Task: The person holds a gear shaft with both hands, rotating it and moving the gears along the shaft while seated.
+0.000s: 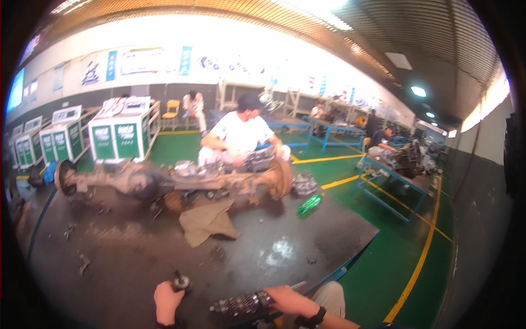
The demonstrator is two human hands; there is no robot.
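Note:
At the near edge of the workbench, my left hand (169, 301) is closed at the side of a small round metal part (181, 283) with a short stem pointing up. Its fingertips are partly hidden, but they seem to grip that part. To the right, a shaft stacked with dark toothed gears (238, 305) lies on its side along the bench edge. My right hand (287, 299) is wrapped over its right end, and a thin pale tip of metal sticks out beyond the fingers. A dark band circles my right wrist.
A rusty vehicle axle (148, 182) spans the workbench (131, 252), with a brown cloth (208, 222) before it. A green bottle (310, 204) lies near the right edge. Small metal pieces are scattered at left. Opposite sits a person in white (241, 131); other people work farther back.

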